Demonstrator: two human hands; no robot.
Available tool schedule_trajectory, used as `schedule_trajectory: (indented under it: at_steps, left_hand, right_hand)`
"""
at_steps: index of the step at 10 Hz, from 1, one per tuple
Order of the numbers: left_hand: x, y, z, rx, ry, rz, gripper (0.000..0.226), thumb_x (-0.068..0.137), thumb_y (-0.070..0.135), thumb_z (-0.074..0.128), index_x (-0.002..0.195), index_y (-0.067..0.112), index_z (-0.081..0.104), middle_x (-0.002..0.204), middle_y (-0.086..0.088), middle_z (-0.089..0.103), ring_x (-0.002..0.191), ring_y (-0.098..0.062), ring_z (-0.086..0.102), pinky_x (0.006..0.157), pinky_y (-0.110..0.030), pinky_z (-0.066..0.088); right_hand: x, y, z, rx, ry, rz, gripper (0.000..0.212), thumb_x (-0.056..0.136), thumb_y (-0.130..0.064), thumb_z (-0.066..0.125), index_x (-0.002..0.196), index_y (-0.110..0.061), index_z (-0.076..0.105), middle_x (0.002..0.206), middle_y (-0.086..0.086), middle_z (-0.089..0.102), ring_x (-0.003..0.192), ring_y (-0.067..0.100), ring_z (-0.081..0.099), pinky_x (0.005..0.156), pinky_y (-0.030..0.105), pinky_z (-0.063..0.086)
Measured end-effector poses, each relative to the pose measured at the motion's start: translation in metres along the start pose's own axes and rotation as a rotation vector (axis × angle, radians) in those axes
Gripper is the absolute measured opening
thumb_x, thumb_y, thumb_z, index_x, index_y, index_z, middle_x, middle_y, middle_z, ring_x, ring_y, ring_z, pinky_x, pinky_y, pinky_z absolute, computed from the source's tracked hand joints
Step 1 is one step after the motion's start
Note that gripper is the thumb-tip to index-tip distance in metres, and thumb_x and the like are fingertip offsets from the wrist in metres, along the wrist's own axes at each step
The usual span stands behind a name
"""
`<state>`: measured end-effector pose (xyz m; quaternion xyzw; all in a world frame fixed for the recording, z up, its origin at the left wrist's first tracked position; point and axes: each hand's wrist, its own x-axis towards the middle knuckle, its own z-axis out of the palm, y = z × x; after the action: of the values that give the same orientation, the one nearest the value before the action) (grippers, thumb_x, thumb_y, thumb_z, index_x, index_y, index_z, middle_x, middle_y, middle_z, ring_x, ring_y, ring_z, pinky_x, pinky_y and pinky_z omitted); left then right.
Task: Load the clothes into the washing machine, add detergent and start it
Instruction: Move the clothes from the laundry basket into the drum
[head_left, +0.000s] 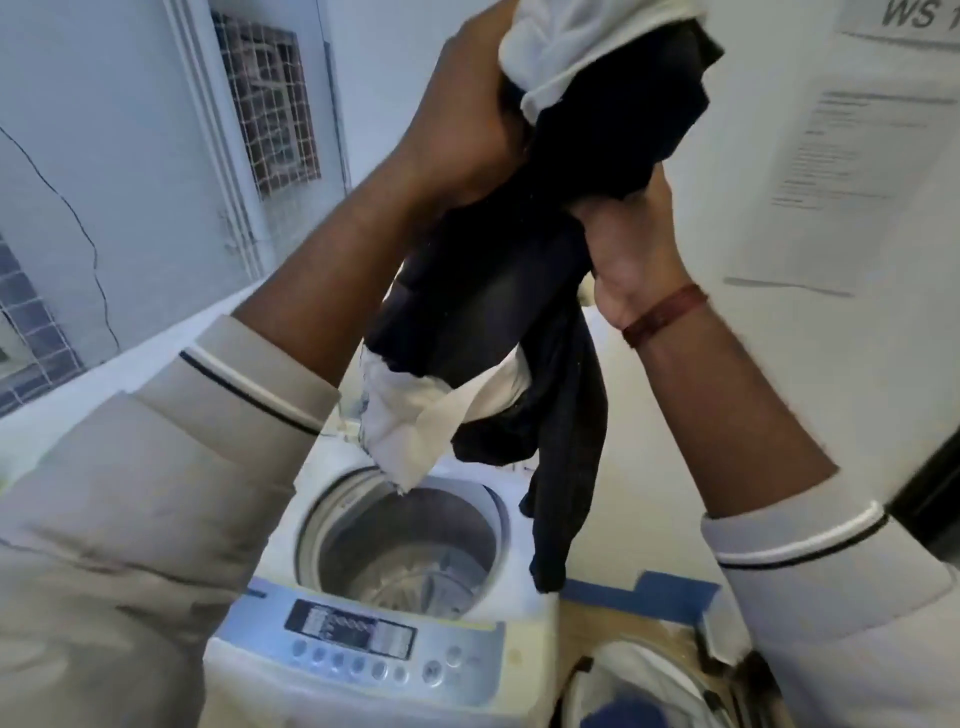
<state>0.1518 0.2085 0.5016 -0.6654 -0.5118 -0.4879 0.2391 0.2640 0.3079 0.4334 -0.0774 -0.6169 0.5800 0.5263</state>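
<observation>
A bundle of dark navy and white clothes (509, 322) hangs in the air above a white top-loading washing machine (270, 540). My left hand (462, 130) grips the bundle near its top, and my right hand (634, 249) grips it a little lower on the right. A white cloth end and a dark strip dangle down toward the open drum (410, 551), which looks bare inside. The machine's control panel (358, 644) with its buttons faces me at the bottom.
A laundry basket (644, 686) with white and blue items stands to the right of the machine, on cardboard edged with blue tape (639, 592). A window with a mesh grille (270, 104) is at the left wall. Paper notices (862, 150) hang on the right wall.
</observation>
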Motion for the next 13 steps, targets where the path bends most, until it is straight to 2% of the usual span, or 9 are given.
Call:
schedule_trajectory:
  at_steps: [2,4,5,6,7,9,10,11,13]
  left_hand:
    - [-0.077,-0.087,-0.035,-0.066,-0.225,-0.165,0.052,0.083,0.02,0.056,0.129,-0.004,0.052,0.136,-0.015,0.054,0.131,-0.022,0.048,0.114,-0.043,0.033]
    - [-0.217,-0.158,-0.018,-0.254,-0.41,-0.38,0.049,0.082,0.028,0.06,0.129,0.015,0.052,0.129,0.001,0.048,0.118,0.02,0.04,0.102,-0.01,0.031]
    - [-0.277,-0.174,0.005,-0.285,-0.334,-0.535,0.053,0.087,0.048,0.061,0.128,0.016,0.051,0.127,-0.001,0.048,0.118,0.017,0.04,0.1,-0.008,0.032]
    - [-0.328,-0.199,0.028,-0.376,-0.286,-0.673,0.057,0.084,0.045,0.061,0.114,-0.003,0.057,0.117,0.013,0.062,0.105,0.019,0.052,0.092,-0.004,0.038]
    - [-0.364,-0.213,0.045,-0.158,-0.349,-0.737,0.011,0.084,0.034,0.057,0.08,0.024,0.06,0.083,0.007,0.063,0.082,-0.004,0.057,0.078,-0.031,0.048]
    - [-0.399,-0.234,0.057,-0.189,-0.349,-0.844,0.032,0.085,0.032,0.05,0.08,0.002,0.06,0.085,-0.01,0.063,0.085,-0.03,0.06,0.078,-0.047,0.049]
    - [-0.399,-0.24,0.047,-0.113,-0.709,-0.841,0.046,0.075,0.028,0.07,0.111,0.0,0.062,0.113,-0.02,0.064,0.11,-0.039,0.058,0.093,-0.048,0.046]
    - [-0.426,-0.25,0.047,0.124,-1.22,-0.844,0.098,0.07,0.022,0.083,0.148,0.007,0.026,0.154,-0.013,0.032,0.142,-0.028,0.028,0.115,-0.036,0.024]
    - [-0.453,-0.253,0.062,0.233,-1.261,-0.785,0.108,0.069,0.037,0.081,0.151,0.012,0.016,0.158,-0.01,0.022,0.146,-0.025,0.017,0.119,-0.039,0.019]
  right_hand:
    - [-0.021,0.103,0.07,-0.051,0.032,0.064,0.045,0.08,-0.004,0.069,0.123,-0.013,0.06,0.12,0.006,0.067,0.112,0.023,0.063,0.098,0.044,0.052]
    - [-0.097,0.232,0.102,0.144,0.317,0.519,0.026,0.102,-0.022,0.04,0.101,-0.015,0.065,0.084,-0.004,0.074,0.091,0.019,0.062,0.082,0.028,0.055]
    - [-0.129,0.274,0.097,0.206,0.338,0.798,0.032,0.106,-0.024,0.027,0.102,-0.017,0.058,0.089,-0.002,0.067,0.095,0.02,0.057,0.067,0.026,0.05]
    - [-0.155,0.304,0.095,0.012,0.263,0.873,0.033,0.104,-0.003,0.028,0.132,-0.002,0.044,0.111,0.015,0.058,0.09,0.019,0.059,0.074,0.032,0.052]
    - [-0.168,0.336,0.086,-0.039,0.292,0.92,0.028,0.104,-0.005,0.03,0.126,-0.007,0.048,0.109,0.012,0.06,0.09,0.02,0.062,0.095,0.048,0.048]
    - [-0.195,0.376,0.068,-0.548,0.011,0.842,0.045,0.091,0.007,0.054,0.132,-0.01,0.049,0.123,0.003,0.059,0.101,0.014,0.06,0.09,0.019,0.047]
    - [-0.203,0.392,0.051,-0.861,-0.259,0.752,0.06,0.075,-0.02,0.07,0.132,-0.022,0.051,0.128,-0.004,0.056,0.117,0.012,0.055,0.1,0.016,0.041]
    - [-0.215,0.404,0.03,-1.081,-0.494,0.874,0.088,0.068,-0.028,0.068,0.148,-0.021,0.032,0.149,0.011,0.037,0.14,0.031,0.034,0.114,0.041,0.031]
    - [-0.217,0.392,0.032,-1.156,-0.582,0.823,0.09,0.078,-0.038,0.069,0.153,-0.029,0.019,0.16,0.013,0.013,0.148,0.03,0.012,0.118,0.037,0.016]
